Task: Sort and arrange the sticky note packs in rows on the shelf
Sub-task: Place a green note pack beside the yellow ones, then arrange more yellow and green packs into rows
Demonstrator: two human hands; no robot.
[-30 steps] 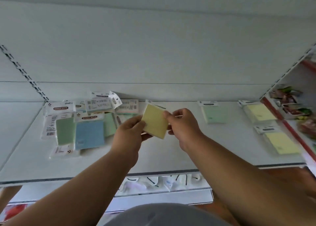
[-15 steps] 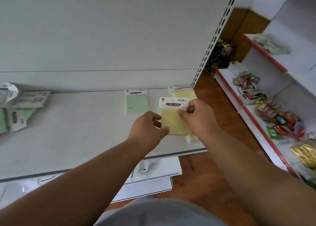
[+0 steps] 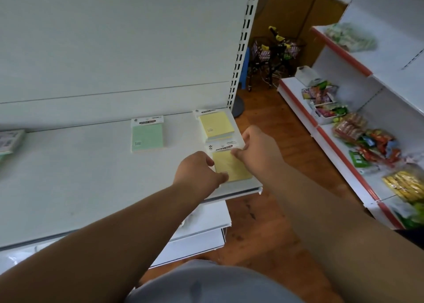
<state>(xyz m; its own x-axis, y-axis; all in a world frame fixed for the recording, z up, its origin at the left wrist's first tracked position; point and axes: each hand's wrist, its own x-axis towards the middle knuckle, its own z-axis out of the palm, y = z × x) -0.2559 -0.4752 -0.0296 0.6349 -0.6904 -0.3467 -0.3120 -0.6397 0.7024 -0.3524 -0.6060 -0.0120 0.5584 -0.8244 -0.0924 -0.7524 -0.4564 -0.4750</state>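
On the white shelf, a green pack with a white "STICKY NOTE" header lies left of the held pack. The left hand pinches the near-left corner of a yellow pack, flat at the shelf's front right corner. Just behind it lies another yellow pack. The right hand, fingers curled, pinches the held pack's right edge below its header.
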